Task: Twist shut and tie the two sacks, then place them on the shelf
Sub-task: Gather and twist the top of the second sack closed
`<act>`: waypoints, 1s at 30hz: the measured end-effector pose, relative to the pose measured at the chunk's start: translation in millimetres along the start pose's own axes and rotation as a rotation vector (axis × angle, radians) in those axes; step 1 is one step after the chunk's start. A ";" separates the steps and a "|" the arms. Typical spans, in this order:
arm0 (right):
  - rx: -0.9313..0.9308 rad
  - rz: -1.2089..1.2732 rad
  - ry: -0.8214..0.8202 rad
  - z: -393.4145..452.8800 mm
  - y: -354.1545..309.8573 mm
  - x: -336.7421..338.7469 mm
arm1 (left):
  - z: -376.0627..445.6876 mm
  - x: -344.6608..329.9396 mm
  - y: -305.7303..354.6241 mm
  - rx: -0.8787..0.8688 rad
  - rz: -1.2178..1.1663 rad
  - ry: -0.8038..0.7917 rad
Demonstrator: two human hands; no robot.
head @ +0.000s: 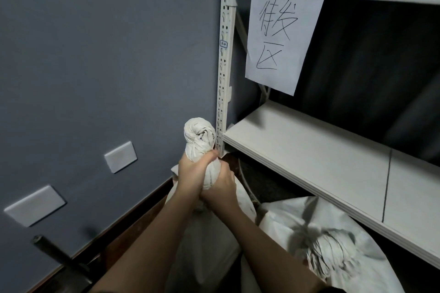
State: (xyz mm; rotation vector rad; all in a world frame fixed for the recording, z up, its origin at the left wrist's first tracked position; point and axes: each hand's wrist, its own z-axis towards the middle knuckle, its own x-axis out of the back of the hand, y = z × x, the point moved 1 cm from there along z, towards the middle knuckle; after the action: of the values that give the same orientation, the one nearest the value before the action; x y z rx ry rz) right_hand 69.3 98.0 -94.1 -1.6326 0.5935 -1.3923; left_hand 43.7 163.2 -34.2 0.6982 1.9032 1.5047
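Left hand (190, 171) and right hand (220, 188), both curled tightly round the twisted neck of a white sack (201, 143), left above right, the hands touching. The sack's gathered top stands upright in a rolled knob just beside the perforated shelf upright (223, 59). A second sack (321, 240), its mouth gathered, lies to the right below the white shelf (309, 150). A handwritten paper sign (281, 38) hangs from the upper rail.
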 end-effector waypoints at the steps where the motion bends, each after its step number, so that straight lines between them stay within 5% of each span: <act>1: -0.013 0.000 0.004 1.6 2.0 -3.9 | -1.3 -1.3 -1.1 0.000 0.008 0.007; 12: 0.070 0.145 -0.009 17.3 12.4 -8.7 | 9.0 12.2 -4.4 0.041 0.149 -0.077; 16: 0.194 -0.205 0.011 26.0 20.6 -16.3 | 2.4 36.1 7.7 -0.203 0.584 -0.026; 21: 0.181 -0.402 -0.064 7.8 16.6 -25.6 | 4.0 60.8 9.7 -0.229 0.835 0.065; 26: 0.264 -0.777 0.085 -8.9 37.2 -27.2 | 6.7 59.0 -15.7 -0.234 0.958 -0.010; 30: 0.141 -0.664 -0.061 -1.4 43.2 -25.6 | 22.1 54.4 -30.5 -0.182 0.905 -0.054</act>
State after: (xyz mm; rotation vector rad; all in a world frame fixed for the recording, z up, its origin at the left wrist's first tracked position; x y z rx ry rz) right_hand 69.2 97.0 -144.3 -1.8290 -0.1097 -1.7891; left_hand 22.1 210.4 -75.2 1.6222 1.4177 2.1026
